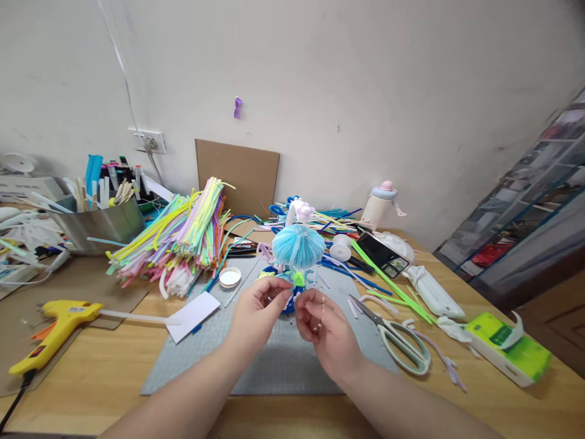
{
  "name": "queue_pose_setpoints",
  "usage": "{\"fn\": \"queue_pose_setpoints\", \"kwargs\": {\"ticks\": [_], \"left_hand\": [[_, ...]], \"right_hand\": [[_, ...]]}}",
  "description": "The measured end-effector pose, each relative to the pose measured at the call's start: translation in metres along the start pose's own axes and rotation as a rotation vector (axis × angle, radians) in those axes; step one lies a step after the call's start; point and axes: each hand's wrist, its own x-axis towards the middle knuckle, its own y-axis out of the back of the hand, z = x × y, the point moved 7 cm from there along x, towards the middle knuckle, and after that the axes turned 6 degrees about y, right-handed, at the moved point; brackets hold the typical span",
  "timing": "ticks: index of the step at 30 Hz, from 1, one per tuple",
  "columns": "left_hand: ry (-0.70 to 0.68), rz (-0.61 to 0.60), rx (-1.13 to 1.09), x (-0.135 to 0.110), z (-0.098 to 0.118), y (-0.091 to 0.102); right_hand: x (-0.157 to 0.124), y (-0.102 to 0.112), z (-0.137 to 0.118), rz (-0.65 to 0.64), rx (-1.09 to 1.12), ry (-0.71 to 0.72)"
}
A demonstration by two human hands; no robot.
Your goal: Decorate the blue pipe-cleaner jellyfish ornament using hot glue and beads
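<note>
A pipe-cleaner craft piece (298,247) stands on the grey cutting mat (274,372), with a fluffy light-blue dome above, a bright green bit below and a dark blue base. Close against its lower front, my left hand (260,308) has thumb and forefinger pinched together; what they hold, if anything, is hidden. My right hand (326,326) is just to the right, fingers curled and pinched. A thin strand with tiny pale beads (323,303) appears to run over its fingers. Behind the dome is a white-and-pink decoration (304,210).
Scissors (404,341) lie open at the mat's right, near a phone (382,253) and a green tissue pack (509,347). To the left are a yellow glue gun (59,329), a white card (194,314), a round lid (230,278) and bundled pipe cleaners (183,238).
</note>
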Motion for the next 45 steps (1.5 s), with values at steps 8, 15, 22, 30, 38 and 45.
{"fn": "queue_pose_setpoints", "kwargs": {"ticks": [8,15,22,30,38,45], "left_hand": [[-0.124,-0.005,0.142,-0.004,0.0,-0.002],[-0.086,0.004,0.048,-0.005,0.002,-0.004],[0.039,-0.087,-0.113,0.0,-0.003,-0.01],[0.137,-0.165,-0.174,0.001,-0.003,-0.015],[0.119,-0.118,-0.183,0.003,-0.002,-0.011],[0.098,-0.081,-0.157,0.005,-0.008,-0.007]], "right_hand": [[0.005,0.002,0.0,0.042,0.034,-0.005],[0.005,0.001,0.008,0.029,0.058,-0.057],[0.003,-0.007,0.014,-0.074,-0.029,-0.076],[0.005,-0.009,0.007,-0.092,-0.176,-0.041],[0.007,-0.003,0.005,-0.064,-0.209,0.052],[0.009,-0.003,-0.004,-0.056,-0.279,0.151]]}}
